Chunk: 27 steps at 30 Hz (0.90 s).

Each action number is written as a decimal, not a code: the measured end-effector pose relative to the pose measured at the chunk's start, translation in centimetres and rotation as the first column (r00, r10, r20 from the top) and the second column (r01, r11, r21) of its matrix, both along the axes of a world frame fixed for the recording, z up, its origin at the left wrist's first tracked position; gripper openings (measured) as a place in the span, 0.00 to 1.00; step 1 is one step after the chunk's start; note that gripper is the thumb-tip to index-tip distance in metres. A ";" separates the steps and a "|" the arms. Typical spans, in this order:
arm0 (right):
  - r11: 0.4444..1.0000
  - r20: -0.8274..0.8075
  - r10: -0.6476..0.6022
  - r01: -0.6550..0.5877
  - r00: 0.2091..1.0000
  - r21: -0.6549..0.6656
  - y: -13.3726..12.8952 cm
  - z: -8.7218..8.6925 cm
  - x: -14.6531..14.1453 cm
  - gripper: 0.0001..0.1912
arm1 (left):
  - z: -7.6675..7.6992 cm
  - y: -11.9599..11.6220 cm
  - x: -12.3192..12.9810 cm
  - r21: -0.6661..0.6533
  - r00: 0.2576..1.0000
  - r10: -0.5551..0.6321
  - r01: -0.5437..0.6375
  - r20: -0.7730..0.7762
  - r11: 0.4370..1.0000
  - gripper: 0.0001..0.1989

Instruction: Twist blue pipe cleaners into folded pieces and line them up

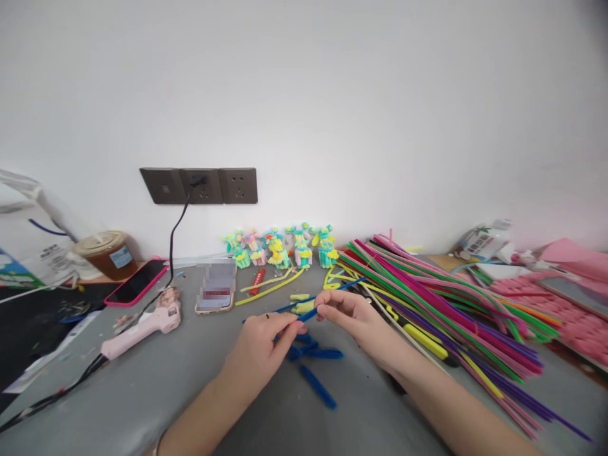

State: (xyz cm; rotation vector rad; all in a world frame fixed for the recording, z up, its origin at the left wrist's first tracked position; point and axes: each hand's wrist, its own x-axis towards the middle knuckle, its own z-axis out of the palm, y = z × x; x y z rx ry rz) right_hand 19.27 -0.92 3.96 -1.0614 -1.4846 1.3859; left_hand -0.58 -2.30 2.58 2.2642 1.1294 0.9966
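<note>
Between my two hands runs a blue pipe cleaner [310, 314]. My left hand [266, 342] pinches it between thumb and fingers. Just to the right, my right hand [349, 315] grips it with thumb and index finger. Several folded blue pieces [323, 354] lie on the grey table below the hands, and a separate short blue piece [318, 386] rests nearer the front. Short pale yellow pieces [303, 306] sit right behind my fingertips, partly hidden.
Colourful small figures [278, 249] line the wall. A large pipe cleaner bundle [441, 297] and a yellow cutter [426, 341] lie right. At left are a phone [216, 288], a pink glue gun [142, 330] with its cord, a pink-cased phone [137, 282] and a drink cup [110, 254].
</note>
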 end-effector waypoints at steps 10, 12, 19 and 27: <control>0.998 0.004 -0.057 0.057 0.998 0.026 0.2 -0.3 0.0 0.15 | -0.7 0.6 -0.1 0.127 0.978 0.085 -0.111 0.190 0.986 0.07; 0.998 0.037 -0.051 0.050 0.998 0.047 0.4 -0.4 0.1 0.14 | -0.5 0.7 -0.1 0.187 0.978 0.067 -0.104 0.197 0.977 0.07; 0.994 0.182 -0.025 0.006 0.983 0.105 0.8 -1.0 0.4 0.12 | -0.3 1.1 -0.3 0.281 0.974 -0.028 -0.038 0.225 0.959 0.07; 0.978 0.162 0.103 -0.130 0.981 0.163 0.2 -0.3 0.3 0.12 | -0.7 1.7 -0.9 0.322 0.976 -0.071 0.000 0.207 0.947 0.06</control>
